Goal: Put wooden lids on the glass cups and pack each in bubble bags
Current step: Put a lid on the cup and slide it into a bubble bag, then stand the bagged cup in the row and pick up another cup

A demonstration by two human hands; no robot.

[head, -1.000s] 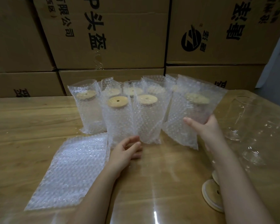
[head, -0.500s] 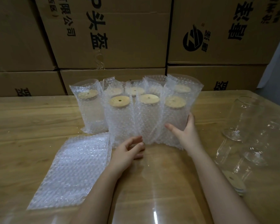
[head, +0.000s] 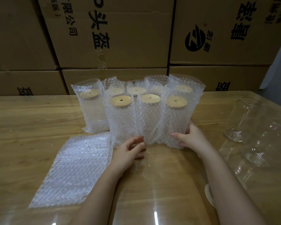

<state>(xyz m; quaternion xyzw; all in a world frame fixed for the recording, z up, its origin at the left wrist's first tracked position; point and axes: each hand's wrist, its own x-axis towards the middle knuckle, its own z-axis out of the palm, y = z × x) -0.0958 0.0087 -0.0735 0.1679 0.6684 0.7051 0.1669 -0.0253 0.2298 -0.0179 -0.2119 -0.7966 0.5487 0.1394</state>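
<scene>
Table (head: 31,120): right hand (head: 191,138) has stood the bagged cup (head: 175,120) it grips into the front row (head: 150,117); left hand (head: 128,151) relaxed, empty. Bare cups (head: 245,117) remain.

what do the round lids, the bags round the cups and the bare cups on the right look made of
Lids: pale matte wood, perhaps bamboo; faint grain shows around a centre hole. Bags: clear plastic bubble wrap; rows of glossy raised bubbles. Bare cups: likely glass; fully see-through with bright glints, though clear plastic would look similar.
</scene>
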